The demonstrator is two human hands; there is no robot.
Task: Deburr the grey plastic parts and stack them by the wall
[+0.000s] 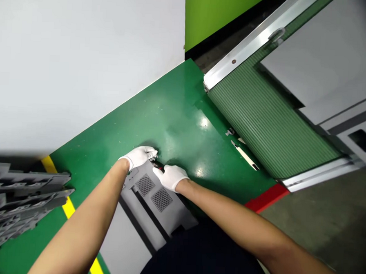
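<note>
**Grey vented panel with two gloved hands meeting at its far end**

Grey panel (pixel 144 220), lower centre of the frame, extends obliquely from the wearer's dark clothing (pixel 204 256) towards the middle of the green surface (pixel 134 122). Two perforated vents (pixel 161 199) and dark lengthwise strips mark its upper face. The near end reaches the body, which presumably helps to steady it.

The white-gloved left hand (pixel 141 156) lies at the panel's far left corner, thumb and fingers drawn together beside a small metallic piece (pixel 152 159); whether they pinch that piece or merely brace the edge cannot be told. The white-gloved right hand (pixel 171 177), just beside it, curls its fingers about a small dark-and-red object (pixel 159 167) and appears to grasp it, though the glove hides most of its form. Such an opposed placement suggests one hand steadying the corner while the other works there.

Right of centre, a pale-handled knife (pixel 245 156) and a small metal clip (pixel 230 132) lie apart from the hands, probably kept within reach. Upper right, a ribbed conveyor belt (pixel 263 125) bears a larger grey housing (pixel 322 50). At the left edge, similar grey parts (pixel 23 202) stand in a close row, probably to save space.
</note>
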